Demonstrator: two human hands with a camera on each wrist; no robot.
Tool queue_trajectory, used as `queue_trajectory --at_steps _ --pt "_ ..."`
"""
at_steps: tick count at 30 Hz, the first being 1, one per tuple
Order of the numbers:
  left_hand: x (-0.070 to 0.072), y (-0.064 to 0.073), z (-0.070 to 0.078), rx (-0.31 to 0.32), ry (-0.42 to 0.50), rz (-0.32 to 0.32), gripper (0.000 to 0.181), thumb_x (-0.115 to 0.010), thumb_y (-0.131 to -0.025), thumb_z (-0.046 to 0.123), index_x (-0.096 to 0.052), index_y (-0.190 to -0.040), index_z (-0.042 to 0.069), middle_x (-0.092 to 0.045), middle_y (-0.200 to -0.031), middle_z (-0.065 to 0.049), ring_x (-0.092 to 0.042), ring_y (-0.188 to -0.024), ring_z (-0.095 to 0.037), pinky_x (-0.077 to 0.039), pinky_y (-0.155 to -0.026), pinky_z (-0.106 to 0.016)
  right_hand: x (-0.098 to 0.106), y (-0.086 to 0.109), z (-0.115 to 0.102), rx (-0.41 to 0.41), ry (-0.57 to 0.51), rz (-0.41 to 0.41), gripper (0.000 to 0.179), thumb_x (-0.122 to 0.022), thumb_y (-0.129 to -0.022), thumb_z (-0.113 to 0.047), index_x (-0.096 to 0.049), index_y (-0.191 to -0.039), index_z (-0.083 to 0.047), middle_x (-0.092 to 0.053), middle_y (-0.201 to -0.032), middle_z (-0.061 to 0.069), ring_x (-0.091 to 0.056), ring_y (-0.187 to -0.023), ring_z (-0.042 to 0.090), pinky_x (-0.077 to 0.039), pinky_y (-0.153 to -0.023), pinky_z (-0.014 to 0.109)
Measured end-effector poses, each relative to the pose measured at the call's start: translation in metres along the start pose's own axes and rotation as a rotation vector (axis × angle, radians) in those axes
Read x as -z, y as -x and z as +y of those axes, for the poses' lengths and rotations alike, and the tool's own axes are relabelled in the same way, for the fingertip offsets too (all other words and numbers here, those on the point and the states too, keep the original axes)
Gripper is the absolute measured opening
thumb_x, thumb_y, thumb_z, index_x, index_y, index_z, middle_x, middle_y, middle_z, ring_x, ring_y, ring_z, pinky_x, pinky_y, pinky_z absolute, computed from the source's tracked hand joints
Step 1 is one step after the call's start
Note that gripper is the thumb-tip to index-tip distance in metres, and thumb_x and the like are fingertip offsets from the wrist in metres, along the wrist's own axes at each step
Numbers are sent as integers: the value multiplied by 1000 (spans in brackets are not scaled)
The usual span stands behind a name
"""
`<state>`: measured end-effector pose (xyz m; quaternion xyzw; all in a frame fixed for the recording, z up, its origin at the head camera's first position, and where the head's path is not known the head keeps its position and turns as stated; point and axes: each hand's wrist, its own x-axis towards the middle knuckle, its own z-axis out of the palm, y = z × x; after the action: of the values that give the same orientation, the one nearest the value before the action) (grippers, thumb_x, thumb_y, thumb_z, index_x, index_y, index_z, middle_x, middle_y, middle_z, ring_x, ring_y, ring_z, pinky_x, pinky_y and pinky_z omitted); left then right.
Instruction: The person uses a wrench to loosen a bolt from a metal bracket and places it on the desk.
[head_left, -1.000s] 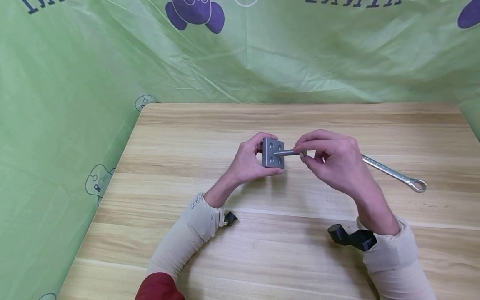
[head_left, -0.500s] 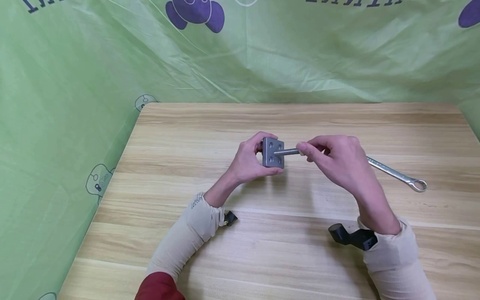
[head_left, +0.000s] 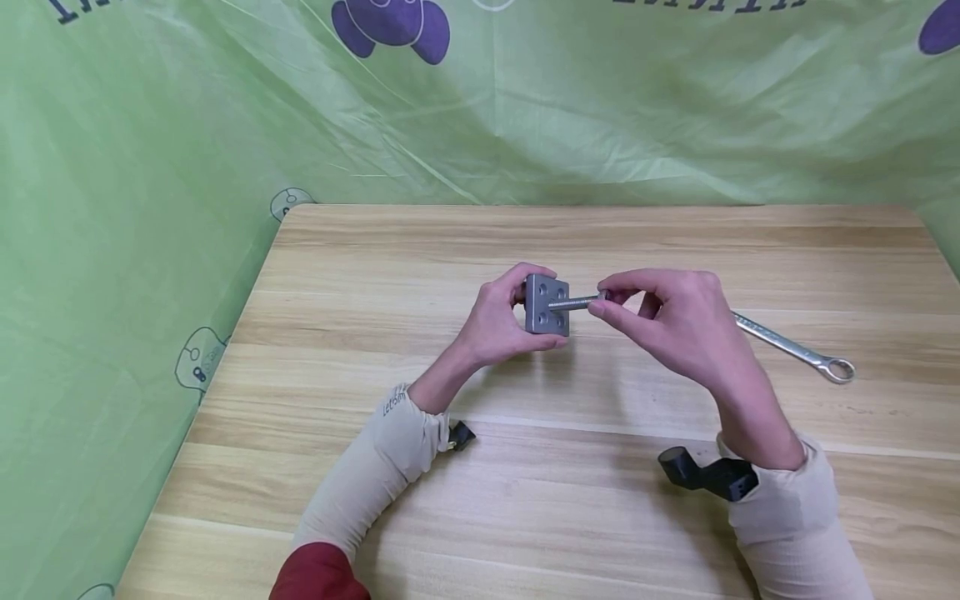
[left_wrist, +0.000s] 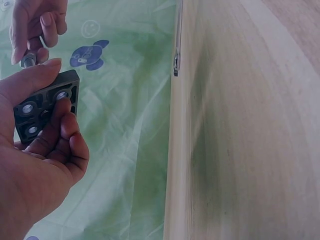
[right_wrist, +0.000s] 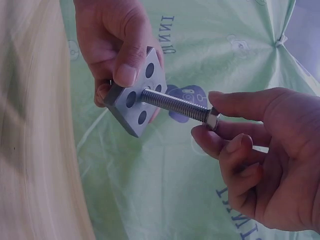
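My left hand (head_left: 495,325) grips a square grey metal plate (head_left: 543,305), thumb and fingers at its opposite edges. The plate has several round holes, and its ribbed back (left_wrist: 45,92) shows in the left wrist view. From the middle of its face a threaded bolt (right_wrist: 177,106) sticks out toward my right hand (head_left: 675,312). In the right wrist view, the fingertips of that hand pinch the bolt's hexagonal end (right_wrist: 212,120), with the other fingers curled below. Both hands hold these parts above the wooden table (head_left: 570,517).
A combination wrench (head_left: 783,340) lies on the table at the right, its near ring end visible and its other end hidden behind my right hand. Black devices are strapped at both wrists, the larger one (head_left: 705,475) at the right. Green printed cloth (head_left: 600,125) hangs beyond the table.
The right thumb and fingers have shifted round the bolt's end; the fingers, lower half a second ago, are over its top again with the thumb beneath. The left hand and plate stay still.
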<state>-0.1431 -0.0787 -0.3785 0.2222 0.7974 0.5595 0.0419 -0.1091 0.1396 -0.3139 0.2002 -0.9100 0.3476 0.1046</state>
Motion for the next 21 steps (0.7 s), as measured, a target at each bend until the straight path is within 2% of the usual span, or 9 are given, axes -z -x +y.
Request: queue_trajectory --at_steps 5,13,17,21 --pt "1 0 0 11 9 2 74 -89 -60 6 -53 -124 1 -70 -108 -16 -68 -87 -21 -53 -86 -42 -1 -1 2 123 2 37 23 -81 -74 -8 -76 -96 -14 -74 -83 1 -46 -51 -1 -35 -48 13" --pt "1 1 1 22 6 7 72 -90 -60 8 -55 -122 6 -70 -106 -13 -67 -85 -18 -51 -80 -26 -5 -2 2 253 -64 97 30 -69 -67 16 -77 -82 -9 -73 -87 2 -49 -58 -6 -40 -55 8" --pt "1 1 1 21 7 7 72 -90 -60 8 -55 -122 6 -70 -105 -14 -67 -85 -18 -52 -82 -29 -5 -2 2 261 -79 95 31 -70 -67 17 -76 -84 -8 -73 -88 2 -48 -57 -5 -40 -54 9" --pt "1 1 2 25 8 5 72 -90 -60 8 -55 -123 6 -70 -103 -14 -67 -85 -18 -52 -83 -30 -4 -1 2 226 -55 67 31 -79 -70 3 -75 -98 -10 -73 -94 2 -46 -54 -2 -36 -51 11"
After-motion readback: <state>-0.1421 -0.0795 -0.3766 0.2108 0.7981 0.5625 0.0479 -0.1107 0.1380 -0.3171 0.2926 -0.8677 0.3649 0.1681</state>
